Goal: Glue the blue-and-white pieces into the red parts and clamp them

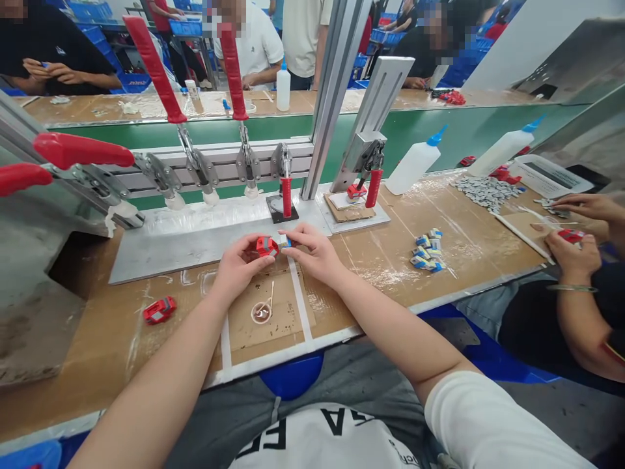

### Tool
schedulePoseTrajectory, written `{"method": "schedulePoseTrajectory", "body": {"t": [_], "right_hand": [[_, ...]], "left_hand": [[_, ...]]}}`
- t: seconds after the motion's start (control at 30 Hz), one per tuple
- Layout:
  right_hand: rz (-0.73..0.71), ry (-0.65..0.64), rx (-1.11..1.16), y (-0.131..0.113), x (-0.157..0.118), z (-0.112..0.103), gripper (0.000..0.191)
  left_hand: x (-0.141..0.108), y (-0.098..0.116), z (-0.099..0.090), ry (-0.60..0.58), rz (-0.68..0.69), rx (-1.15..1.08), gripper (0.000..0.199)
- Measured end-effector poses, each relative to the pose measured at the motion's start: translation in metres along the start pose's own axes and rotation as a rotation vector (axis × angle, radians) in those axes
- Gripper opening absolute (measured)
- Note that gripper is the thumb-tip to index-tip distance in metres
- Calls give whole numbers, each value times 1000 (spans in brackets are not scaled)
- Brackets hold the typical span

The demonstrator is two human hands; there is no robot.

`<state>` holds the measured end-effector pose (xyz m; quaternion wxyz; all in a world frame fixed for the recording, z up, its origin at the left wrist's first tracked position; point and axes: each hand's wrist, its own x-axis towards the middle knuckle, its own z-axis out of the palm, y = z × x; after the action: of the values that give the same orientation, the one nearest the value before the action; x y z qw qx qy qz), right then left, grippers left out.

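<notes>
My left hand (238,266) is closed around a red plastic part (266,246) that looks like a small toy-vehicle body. Close beside it, my right hand (316,253) pinches a small white and blue block (284,241). The two pieces are nearly together; whether they touch I cannot tell. Below the hands, a small cup (261,313) of brownish liquid sits on a cardboard sheet (286,322), with a thin stick (272,296) leaning in it. A second red part (159,310) lies on the table to the left.
Red-handled toggle clamps (234,71) stand behind my hands over a metal plate (161,251). Another clamp (374,185) stands at right. Several small blocks (426,250) lie right of my arm. Beyond are bottles (414,168), grey pieces (486,193) and a co-worker's hands (576,251).
</notes>
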<state>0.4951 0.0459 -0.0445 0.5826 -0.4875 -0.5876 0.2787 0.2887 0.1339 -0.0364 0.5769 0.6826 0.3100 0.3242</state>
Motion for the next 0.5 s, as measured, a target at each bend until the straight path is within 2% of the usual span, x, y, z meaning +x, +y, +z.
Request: {"method": "schedulePoseTrajectory", "body": {"t": [0.13, 0.27, 0.4, 0.5], "right_hand": [[24, -65, -27, 0, 0, -1, 30], [46, -111, -33, 5, 2, -2, 27], [26, -57, 26, 14, 6, 2, 31], [22, 16, 123, 15, 9, 5, 34]], "left_hand": [[-1, -2, 0, -29, 21, 76, 55], [-2, -1, -2, -10, 93, 233, 48], [-5, 9, -2, 22, 166, 364, 46], [-7, 24, 1, 62, 236, 454, 50]]}}
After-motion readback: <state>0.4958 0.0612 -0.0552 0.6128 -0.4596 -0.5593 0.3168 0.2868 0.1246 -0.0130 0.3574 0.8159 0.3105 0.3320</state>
